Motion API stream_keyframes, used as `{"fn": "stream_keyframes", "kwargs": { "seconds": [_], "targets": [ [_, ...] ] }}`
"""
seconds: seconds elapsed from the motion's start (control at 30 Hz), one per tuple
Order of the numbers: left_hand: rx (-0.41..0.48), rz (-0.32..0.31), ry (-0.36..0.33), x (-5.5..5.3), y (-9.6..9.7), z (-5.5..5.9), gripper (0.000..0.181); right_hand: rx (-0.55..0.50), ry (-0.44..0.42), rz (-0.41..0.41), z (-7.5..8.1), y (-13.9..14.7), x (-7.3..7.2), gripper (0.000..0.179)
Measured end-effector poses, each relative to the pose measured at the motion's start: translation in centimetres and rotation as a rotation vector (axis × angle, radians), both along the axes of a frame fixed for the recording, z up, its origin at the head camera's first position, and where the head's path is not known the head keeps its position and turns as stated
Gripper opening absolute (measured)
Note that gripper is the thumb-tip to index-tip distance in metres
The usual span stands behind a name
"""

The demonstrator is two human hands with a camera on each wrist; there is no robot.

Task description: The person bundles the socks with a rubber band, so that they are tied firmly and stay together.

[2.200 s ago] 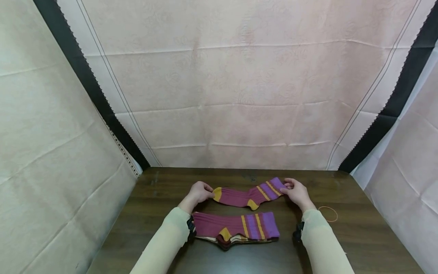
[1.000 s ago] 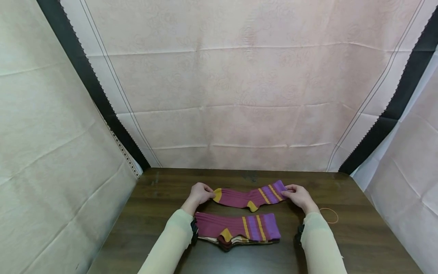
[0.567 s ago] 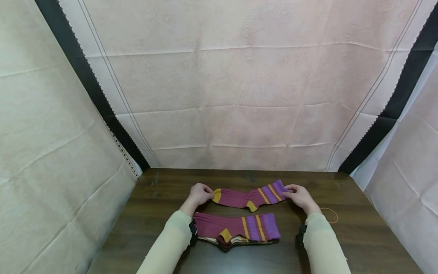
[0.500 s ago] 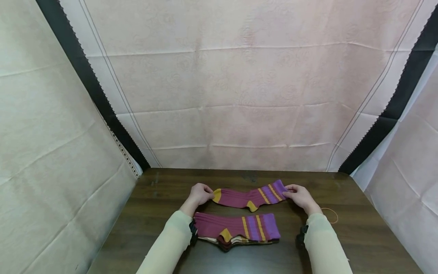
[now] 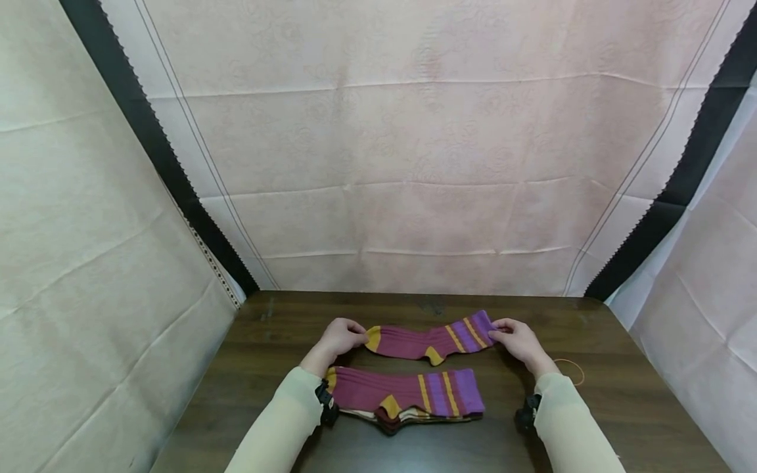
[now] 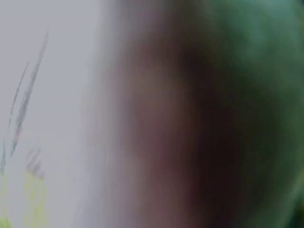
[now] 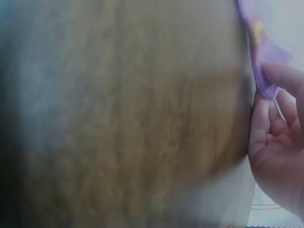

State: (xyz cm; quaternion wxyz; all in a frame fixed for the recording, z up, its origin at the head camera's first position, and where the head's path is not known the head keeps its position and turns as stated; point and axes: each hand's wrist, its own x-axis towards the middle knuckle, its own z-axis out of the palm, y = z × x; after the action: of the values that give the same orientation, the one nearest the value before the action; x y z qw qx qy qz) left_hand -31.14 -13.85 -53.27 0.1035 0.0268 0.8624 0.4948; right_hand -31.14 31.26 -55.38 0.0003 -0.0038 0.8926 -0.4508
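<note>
A maroon sock with yellow toe and heel and a purple striped cuff lies stretched at a slant across the table. My left hand pinches its yellow toe at the left end. At the other end my right hand pinches the purple cuff; the right wrist view has the thumb on top of the purple fabric and fingers below. Closer to me, a matching sock tops a flat stack of socks whose dark and cream edges show underneath. The left wrist view is too blurred to read.
A thin yellowish loop, like a rubber band, lies beside the right wrist. The brown wooden table has pale fabric walls behind it and at both sides. Dark wrist cameras sit on both sleeves.
Over the last two seconds the right hand's fingers have drawn together on the cuff. Just now the left hand and forearm shift slightly left, baring the lower sock's yellow toe.
</note>
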Motion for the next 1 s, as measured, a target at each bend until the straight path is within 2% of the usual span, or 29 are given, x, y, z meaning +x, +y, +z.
{"fn": "stream_keyframes", "kwargs": {
  "seconds": [0.13,0.3,0.4,0.53,0.7,1.0],
  "targets": [
    [0.095,-0.015,-0.044,0.2,-0.1,0.0,0.018,-0.031,-0.001,-0.010,0.2,-0.2,0.1,0.030],
    [0.206,-0.034,-0.078,0.6,-0.1,-0.2,0.019,-0.175,-0.014,-0.003,0.8,-0.8,0.4,0.034],
    [0.238,-0.037,-0.063,0.7,-0.1,-0.2,0.019,-0.258,-0.030,0.000,1.2,-1.1,0.6,0.038],
    [0.281,-0.030,-0.047,0.8,-0.1,0.2,0.020,-0.313,-0.052,-0.016,1.8,-1.4,1.1,0.039],
    [0.350,-0.004,-0.026,0.8,-0.1,0.9,0.019,-0.358,-0.055,-0.018,2.5,-1.9,1.7,0.039],
    [0.470,0.070,-0.013,1.1,-0.6,2.3,0.020,-0.501,-0.036,0.033,3.7,-2.2,2.7,0.037]
  ]
}}
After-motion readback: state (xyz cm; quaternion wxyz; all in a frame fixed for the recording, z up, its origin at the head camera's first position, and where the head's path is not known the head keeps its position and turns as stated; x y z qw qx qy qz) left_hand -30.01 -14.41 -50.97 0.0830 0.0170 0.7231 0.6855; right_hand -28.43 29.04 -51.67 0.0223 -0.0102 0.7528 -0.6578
